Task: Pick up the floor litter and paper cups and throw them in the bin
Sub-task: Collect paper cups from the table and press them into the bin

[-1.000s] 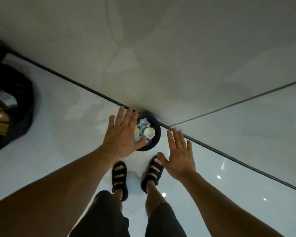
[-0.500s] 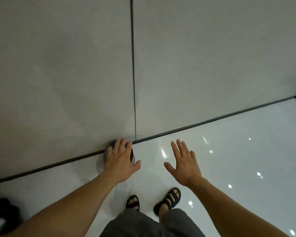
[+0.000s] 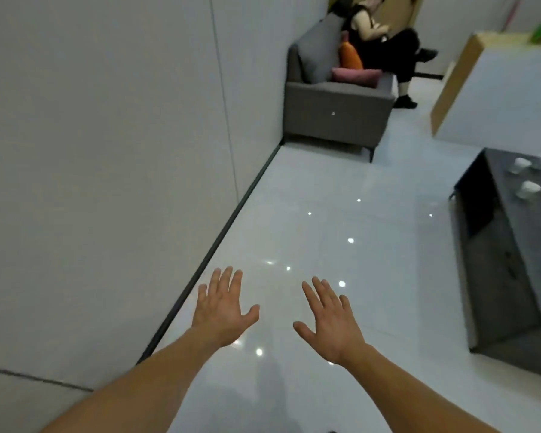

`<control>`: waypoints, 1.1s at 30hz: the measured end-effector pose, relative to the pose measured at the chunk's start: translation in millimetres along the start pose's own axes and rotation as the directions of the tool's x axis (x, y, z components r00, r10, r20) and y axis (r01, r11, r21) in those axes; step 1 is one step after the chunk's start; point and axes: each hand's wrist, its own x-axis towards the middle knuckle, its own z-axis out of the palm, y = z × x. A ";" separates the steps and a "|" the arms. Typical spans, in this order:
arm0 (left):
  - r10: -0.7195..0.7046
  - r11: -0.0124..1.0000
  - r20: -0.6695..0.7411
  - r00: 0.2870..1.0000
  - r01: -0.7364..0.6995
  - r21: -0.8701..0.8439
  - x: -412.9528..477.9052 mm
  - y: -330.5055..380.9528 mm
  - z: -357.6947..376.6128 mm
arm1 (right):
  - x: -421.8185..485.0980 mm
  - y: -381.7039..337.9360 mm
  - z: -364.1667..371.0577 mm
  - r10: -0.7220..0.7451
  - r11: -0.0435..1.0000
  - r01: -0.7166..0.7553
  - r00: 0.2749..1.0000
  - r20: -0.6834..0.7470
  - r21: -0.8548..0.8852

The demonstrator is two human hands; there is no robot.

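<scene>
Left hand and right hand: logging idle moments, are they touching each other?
Apart. Head view shows shiny floor between the left hand and right hand.

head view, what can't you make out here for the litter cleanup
Bin: nowhere in the head view, so its place is unknown.
White items on the dark table: small and blurred; paper cups or not, cannot tell.
Dark table: cut off by the right edge.
Floor beyond the sofa: hidden by the sofa.
</scene>
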 end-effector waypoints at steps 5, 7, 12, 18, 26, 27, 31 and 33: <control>0.268 0.963 0.012 0.963 -0.268 -0.023 58.9 161.9 5.1 | -38.8 127.7 -35.9 0.278 0.959 -0.272 0.958 -0.075 0.081; 0.349 0.937 0.024 0.937 -0.349 -0.011 77.2 212.3 7.7 | -51.8 166.7 -45.1 0.374 0.925 -0.363 0.921 -0.106 0.110; 0.501 0.864 0.062 0.863 -0.503 0.016 122.6 307.2 19.0 | -65.0 240.0 -56.5 0.558 0.822 -0.530 0.821 -0.115 0.207; 0.585 0.806 0.151 0.797 -0.592 0.005 202.2 390.4 46.6 | -43.5 329.5 -79.8 0.674 0.729 -0.633 0.730 -0.112 0.261; 0.706 0.700 0.180 0.686 -0.714 -0.026 325.8 518.1 42.8 | 0.7 446.8 -133.4 0.808 0.579 -0.769 0.584 -0.071 0.271; 0.723 0.681 0.182 0.666 -0.732 -0.023 340.5 532.3 40.3 | 8.6 459.4 -139.8 0.818 0.565 -0.777 0.571 -0.069 0.278; 0.756 0.639 0.198 0.623 -0.769 -0.020 384.1 583.9 34.4 | 31.3 505.5 -158.6 0.837 0.537 -0.787 0.543 -0.070 0.306; 0.772 0.617 0.203 0.603 -0.787 -0.008 406.7 612.2 35.9 | 43.1 535.8 -166.4 0.847 0.521 -0.796 0.528 -0.069 0.308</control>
